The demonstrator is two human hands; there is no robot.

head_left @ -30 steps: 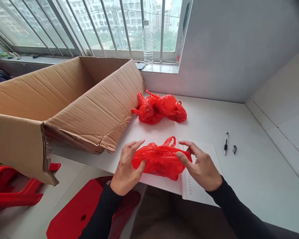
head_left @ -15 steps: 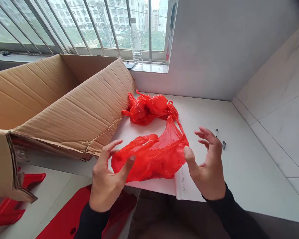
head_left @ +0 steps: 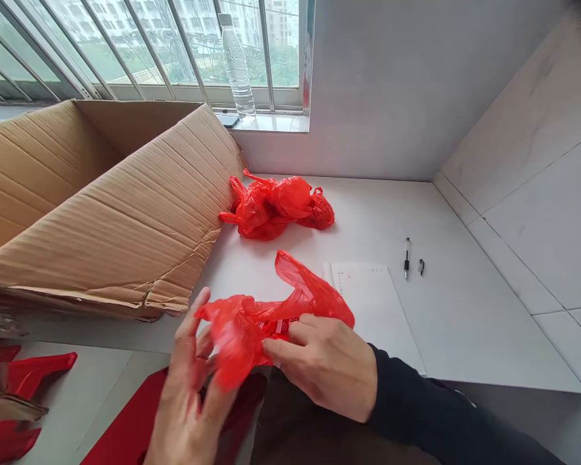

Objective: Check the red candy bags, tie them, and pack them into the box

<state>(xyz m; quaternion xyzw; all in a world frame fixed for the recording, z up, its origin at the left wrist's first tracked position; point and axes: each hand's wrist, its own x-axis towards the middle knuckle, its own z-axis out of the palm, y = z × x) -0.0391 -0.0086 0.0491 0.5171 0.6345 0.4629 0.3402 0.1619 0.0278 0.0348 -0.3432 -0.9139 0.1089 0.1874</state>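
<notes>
A thin red plastic bag (head_left: 314, 294) is bunched over the front edge of the white table, with a printed packet (head_left: 278, 328) partly showing in its mouth. My right hand (head_left: 326, 358) lies across the bag, its fingers curled and pinching the plastic near the mouth. On the bag's left side is my left hand (head_left: 188, 381), fingers and thumb apart, with a blurred fold of plastic against the fingertips. An open notebook (head_left: 372, 310) with handwriting lies partly under the bag.
Several knotted red bags (head_left: 281, 206) lie farther back, beside a large open cardboard box (head_left: 126, 213). A pen (head_left: 407, 261) and its cap (head_left: 421, 267) rest at right. On the windowsill are a water bottle (head_left: 239, 74) and a phone (head_left: 227, 121). Below left is a red stool (head_left: 126, 420).
My right hand has moved left onto the bag and closed on its plastic. The bag has come nearer and changed shape, uncovering the notebook and the packet. My left hand has shifted down.
</notes>
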